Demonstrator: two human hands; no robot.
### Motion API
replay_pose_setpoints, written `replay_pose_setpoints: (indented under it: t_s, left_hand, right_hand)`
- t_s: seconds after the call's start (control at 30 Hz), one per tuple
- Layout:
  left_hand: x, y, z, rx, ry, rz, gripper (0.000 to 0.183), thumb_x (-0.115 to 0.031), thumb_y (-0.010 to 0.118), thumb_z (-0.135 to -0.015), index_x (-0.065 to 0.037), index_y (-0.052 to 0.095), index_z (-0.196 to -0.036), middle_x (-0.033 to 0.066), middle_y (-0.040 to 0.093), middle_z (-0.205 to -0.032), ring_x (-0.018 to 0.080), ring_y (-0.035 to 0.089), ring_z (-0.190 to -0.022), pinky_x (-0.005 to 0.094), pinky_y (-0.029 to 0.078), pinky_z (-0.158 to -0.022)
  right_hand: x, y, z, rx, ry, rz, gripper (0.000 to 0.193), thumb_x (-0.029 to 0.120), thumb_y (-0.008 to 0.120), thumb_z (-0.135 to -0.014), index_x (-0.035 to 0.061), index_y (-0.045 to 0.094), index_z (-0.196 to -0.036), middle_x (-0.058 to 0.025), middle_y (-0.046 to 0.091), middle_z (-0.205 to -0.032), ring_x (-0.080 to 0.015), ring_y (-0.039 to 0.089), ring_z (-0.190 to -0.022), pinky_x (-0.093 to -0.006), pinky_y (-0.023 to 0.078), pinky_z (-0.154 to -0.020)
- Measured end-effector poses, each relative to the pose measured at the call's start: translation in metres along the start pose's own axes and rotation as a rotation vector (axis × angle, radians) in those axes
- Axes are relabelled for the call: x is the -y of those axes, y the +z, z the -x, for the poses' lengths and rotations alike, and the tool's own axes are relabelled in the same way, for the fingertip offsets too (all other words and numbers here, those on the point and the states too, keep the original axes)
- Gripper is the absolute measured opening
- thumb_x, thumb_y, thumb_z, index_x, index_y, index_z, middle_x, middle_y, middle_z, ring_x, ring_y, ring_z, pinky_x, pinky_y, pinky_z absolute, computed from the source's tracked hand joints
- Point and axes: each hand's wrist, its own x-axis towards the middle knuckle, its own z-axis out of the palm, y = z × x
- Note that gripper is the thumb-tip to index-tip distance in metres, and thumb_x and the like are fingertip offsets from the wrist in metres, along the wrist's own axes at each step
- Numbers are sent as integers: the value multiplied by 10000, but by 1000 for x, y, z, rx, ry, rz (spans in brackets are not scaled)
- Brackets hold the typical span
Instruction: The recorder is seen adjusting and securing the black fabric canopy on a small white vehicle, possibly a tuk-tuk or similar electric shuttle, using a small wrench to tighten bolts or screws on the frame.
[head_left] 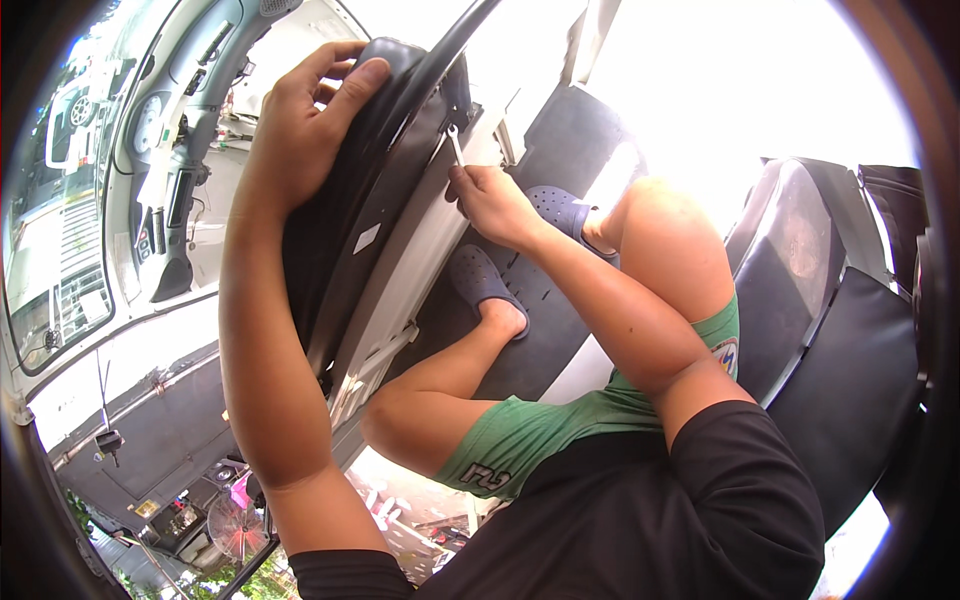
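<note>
My left hand (305,130) grips the upper end of a black padded panel (330,235), which looks like part of a vehicle seat. Its thumb lies over the edge, with the fingers bent round the end. In my right hand (492,205) is a small silver wrench (456,145), its handle pinched between thumb and fingers. The wrench's head points up at a dark bracket (456,100) on the panel's right side. Whether it sits on a bolt is too small to tell. A curved black bar (425,80) runs along the panel between my hands.
I sit with bent legs, my clogs (485,280) on a dark floor mat (545,300). A pale metal ledge (400,265) runs beside the panel. Black seat cushions (850,370) stand at the right. Left are a dashboard (195,120) and a windshield; a fan (238,522) is at lower left.
</note>
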Motion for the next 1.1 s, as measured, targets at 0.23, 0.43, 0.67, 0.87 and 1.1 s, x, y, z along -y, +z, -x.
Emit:
replay_pose_setpoints:
  t_s: [0.23,0.43,0.67,0.87,1.1]
  left_hand:
    - [-1,0,1,-3,-17,2,464,-376,674,-974,11,655,-1229,123,720,-941,134,675,-747,269,544,-599]
    - [0,0,2,8,-19,20,466,-382,674,-973,10,657,-1224,119,721,-933,132,669,-745,269,541,-606]
    - [0,0,1,1,0,-23,459,-377,674,-973,9,658,-1221,111,718,-892,129,666,-744,263,537,-610]
    - [-2,0,1,-6,-21,21,456,-380,676,-971,5,664,-1214,109,722,-905,137,665,-758,277,533,-630]
    - [1,1,0,-17,-1,-33,446,-367,684,-967,4,664,-1214,108,723,-917,139,657,-761,275,522,-654]
  right_hand:
    - [2,7,1,222,160,-493,488,365,384,-1104,4,618,-873,-15,533,-676,-104,494,-632,-306,439,-596]
    - [-8,10,-4,202,109,-498,483,369,378,-1109,6,604,-885,-12,534,-691,-109,480,-613,-307,433,-586]
    - [13,8,5,225,194,-523,493,376,372,-1109,-1,614,-905,-17,537,-697,-116,489,-605,-308,433,-562]
    - [28,6,5,251,313,-633,414,385,366,-1106,70,555,-915,28,460,-699,-83,391,-548,-244,311,-467]
    - [72,13,9,254,568,-1519,317,398,386,-1095,158,516,-932,8,492,-711,-116,341,-515,-288,266,-469]
